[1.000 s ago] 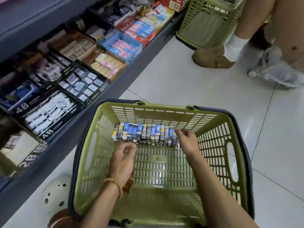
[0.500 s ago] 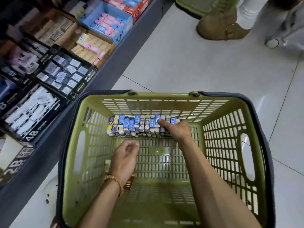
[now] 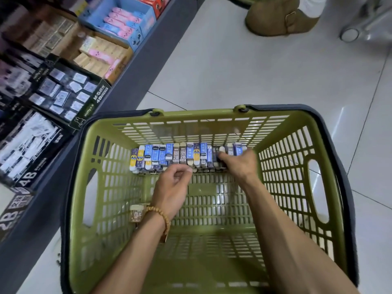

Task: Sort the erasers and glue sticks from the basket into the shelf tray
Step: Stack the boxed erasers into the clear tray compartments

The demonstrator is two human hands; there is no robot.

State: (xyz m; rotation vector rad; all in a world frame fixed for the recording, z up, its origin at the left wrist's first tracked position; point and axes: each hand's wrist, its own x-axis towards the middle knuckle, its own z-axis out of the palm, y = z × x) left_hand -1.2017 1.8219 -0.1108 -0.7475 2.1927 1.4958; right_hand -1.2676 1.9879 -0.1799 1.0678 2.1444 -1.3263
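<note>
A green basket (image 3: 297, 132) stands on the floor in front of me. A row of several erasers (image 3: 169, 155) in blue, yellow and grey sleeves stands on edge against its far wall. My right hand (image 3: 239, 164) reaches into the right part of that row, thumb and fingers curled round a few erasers there. My left hand (image 3: 171, 185) hovers just before the row's near edge, fingers curled, thumb against forefinger, nothing visible in it. A small jar-like item (image 3: 136, 213) lies on the basket floor beside my left wrist. Black shelf trays of 4B erasers (image 3: 63, 96) sit to the left.
The grey shelf (image 3: 131, 88) runs along the left, with trays of tan, pink and blue eraser boxes (image 3: 101, 54). Another person's brown shoe (image 3: 275, 20) stands on the tiled floor at the top right, beside a blurred wheeled object (image 3: 350, 33).
My view has tilted down and closer to the basket. My right hand slid from the row's right end onto the erasers. My left hand crept forward to the row's near edge.
</note>
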